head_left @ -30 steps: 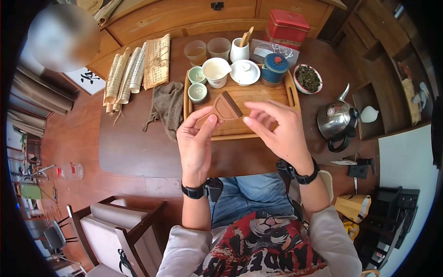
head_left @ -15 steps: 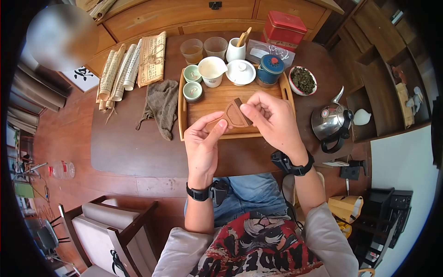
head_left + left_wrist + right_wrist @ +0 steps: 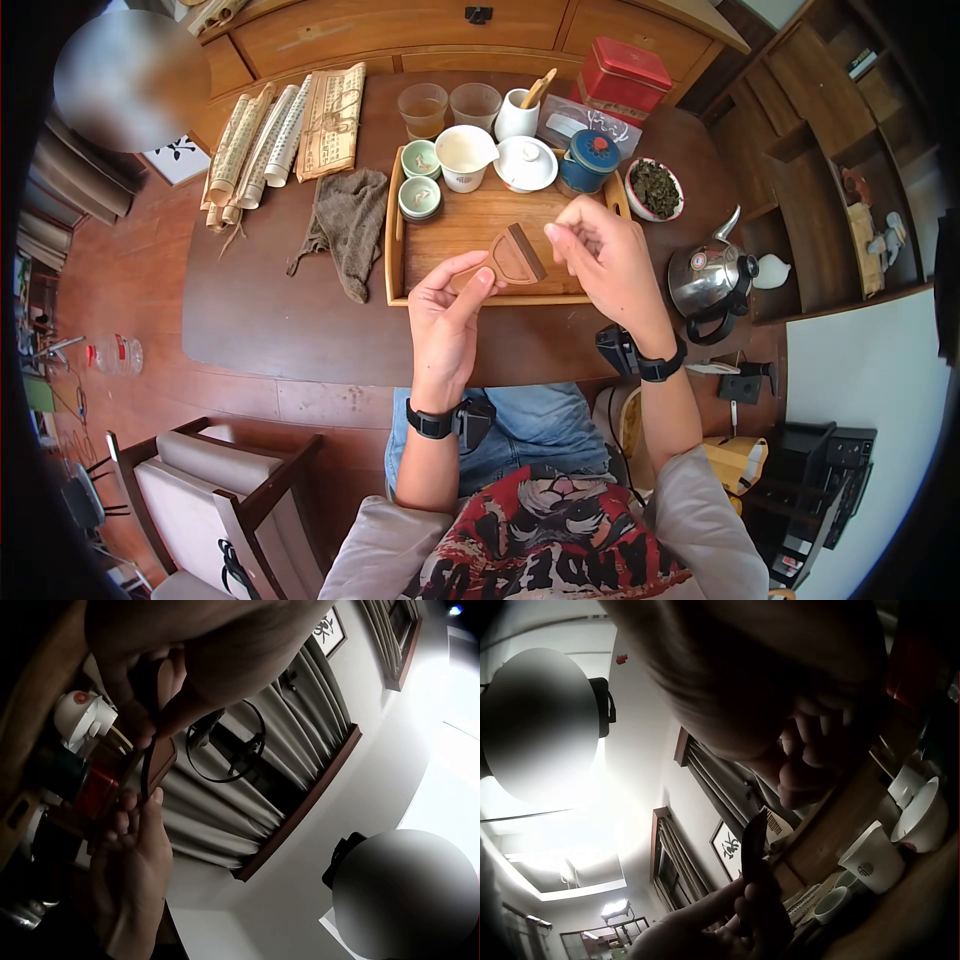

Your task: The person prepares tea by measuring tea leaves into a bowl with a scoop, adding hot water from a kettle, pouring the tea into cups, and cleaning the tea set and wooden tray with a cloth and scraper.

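Note:
A flat brown wooden piece with a rounded outline and a darker straight edge (image 3: 517,258) is pinched between the thumb and fingers of the left hand (image 3: 443,325), above the front part of the wooden tray (image 3: 398,285). Just right of its dark edge is the right hand (image 3: 608,262), fingers curled and nothing visible in them; a small gap shows between. In the left wrist view the piece (image 3: 159,766) is seen nearly edge-on, with the right hand (image 3: 133,877) close below it. The right wrist view shows the piece (image 3: 754,844) dark, above the left hand (image 3: 705,922).
Green cups (image 3: 419,198), a white pitcher (image 3: 465,160), a lidded bowl (image 3: 526,165) and a blue pot (image 3: 588,163) stand on the tray. Left are a grey cloth (image 3: 343,230) and paper rolls (image 3: 245,145); right, a leaf bowl (image 3: 655,190) and steel kettle (image 3: 702,275).
The right hand first came onto the dark edge of the piece, its fingers curling in, and now stands slightly off it to the right. The left hand kept its grip.

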`<state>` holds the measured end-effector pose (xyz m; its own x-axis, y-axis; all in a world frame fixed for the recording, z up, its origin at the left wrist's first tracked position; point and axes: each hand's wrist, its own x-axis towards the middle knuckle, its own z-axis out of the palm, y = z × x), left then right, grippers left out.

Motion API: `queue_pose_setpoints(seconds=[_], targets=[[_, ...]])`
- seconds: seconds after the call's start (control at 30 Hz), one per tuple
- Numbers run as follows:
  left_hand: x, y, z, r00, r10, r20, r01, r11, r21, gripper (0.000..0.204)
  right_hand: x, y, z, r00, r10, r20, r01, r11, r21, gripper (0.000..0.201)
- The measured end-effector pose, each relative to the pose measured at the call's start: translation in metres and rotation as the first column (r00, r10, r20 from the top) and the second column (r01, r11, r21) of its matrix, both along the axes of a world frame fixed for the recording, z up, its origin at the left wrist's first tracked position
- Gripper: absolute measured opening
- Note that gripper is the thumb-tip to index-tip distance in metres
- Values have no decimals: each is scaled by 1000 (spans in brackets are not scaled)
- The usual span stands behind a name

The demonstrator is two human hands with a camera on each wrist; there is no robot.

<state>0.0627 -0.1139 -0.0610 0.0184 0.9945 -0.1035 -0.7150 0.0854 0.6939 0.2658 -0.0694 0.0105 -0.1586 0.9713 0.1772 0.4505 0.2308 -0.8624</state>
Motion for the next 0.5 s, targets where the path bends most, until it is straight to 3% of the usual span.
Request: queue_pose_setpoints(seconds=[0.13,0.2,0.23,0.3,0.5], targets=[[1,-2,-4,999,39,5,-39,999,3,26,-5,-4,9,994,-57,-95,58,998,0,27],[1,-3,-6,999,37,-5,-37,999,10,26,-4,-5,19,1000,23,15,-20,984,-180,24],[2,-3,-5,999,32,-25,-32,999,13,26,-5,-6,19,999,25,20,-21,984,-179,24],[4,-3,-3,999,31,-39,-30,999,17,26,-9,-6,16,979,138,149,-138,990,-9,21],[6,-5,-6,995,31,-99,-29,999,27,29,-15,2,33,965,180,190,-168,983,-80,20]])
